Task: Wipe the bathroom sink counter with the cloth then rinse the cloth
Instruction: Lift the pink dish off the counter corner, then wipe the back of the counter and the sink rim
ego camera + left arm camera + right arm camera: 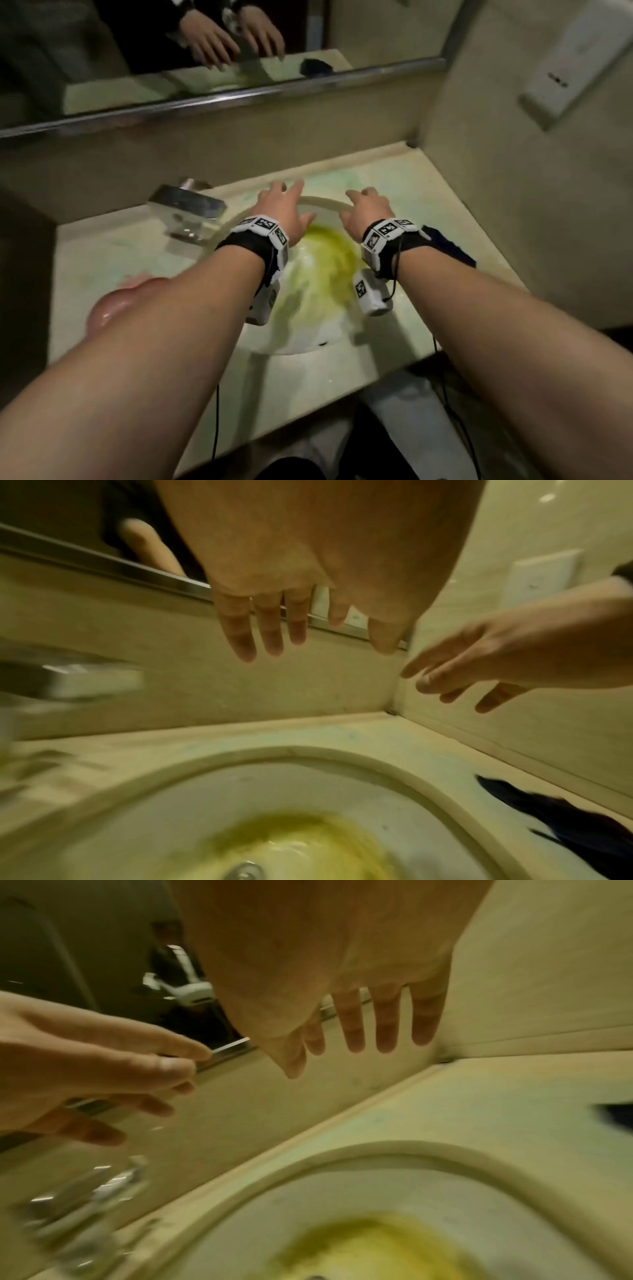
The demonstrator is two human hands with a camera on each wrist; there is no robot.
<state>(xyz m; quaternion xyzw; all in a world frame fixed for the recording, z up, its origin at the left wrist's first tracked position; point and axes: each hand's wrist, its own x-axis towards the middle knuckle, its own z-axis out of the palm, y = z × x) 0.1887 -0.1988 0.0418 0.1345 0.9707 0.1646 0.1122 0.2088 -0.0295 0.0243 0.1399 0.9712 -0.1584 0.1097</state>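
Both hands hover over the white sink basin (329, 337), fingers spread and holding nothing. My left hand (286, 210) is above the basin's back rim, my right hand (368, 209) beside it to the right. The dark blue cloth (448, 245) lies crumpled on the pale counter (455, 192) just right of the basin, behind my right wrist, touched by neither hand. In the left wrist view the cloth (578, 823) lies at the lower right. Yellow-green staining (329, 260) covers the basin's bottom around the drain (245, 871).
A chrome faucet (188, 209) stands at the basin's back left. A pink object (116, 305) sits on the counter at left, partly behind my forearm. A mirror (171, 51) runs along the back wall; a white dispenser (575, 61) hangs on the right wall.
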